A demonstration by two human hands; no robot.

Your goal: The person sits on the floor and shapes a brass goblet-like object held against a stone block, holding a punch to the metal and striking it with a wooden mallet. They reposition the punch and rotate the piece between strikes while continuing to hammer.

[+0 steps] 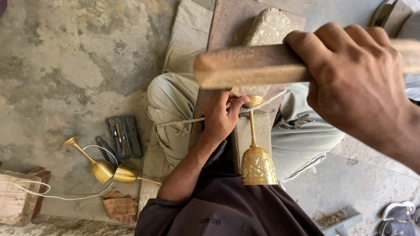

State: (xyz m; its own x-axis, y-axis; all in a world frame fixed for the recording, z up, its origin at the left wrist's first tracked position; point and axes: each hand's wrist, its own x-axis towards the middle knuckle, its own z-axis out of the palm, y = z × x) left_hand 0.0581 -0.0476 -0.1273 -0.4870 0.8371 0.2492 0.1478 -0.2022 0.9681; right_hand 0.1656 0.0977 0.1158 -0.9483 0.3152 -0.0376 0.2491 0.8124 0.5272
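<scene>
My right hand (358,83) grips a thick wooden stick (245,65) raised close to the camera, above the work. My left hand (222,116) pinches a small tool against the round base of a brass goblet (257,164). The goblet lies along a stone block (245,135) between my knees, with its engraved cup toward me and its thin stem pointing away. A rope (183,123) runs across my lap and over the goblet's base.
Two plain brass goblets (109,171) lie on the concrete floor at the left, beside a dark tool case (125,136), a white cord (57,196), a wooden block (17,196) and a rag (120,206). A brush (339,218) and sandals (396,216) lie at the lower right.
</scene>
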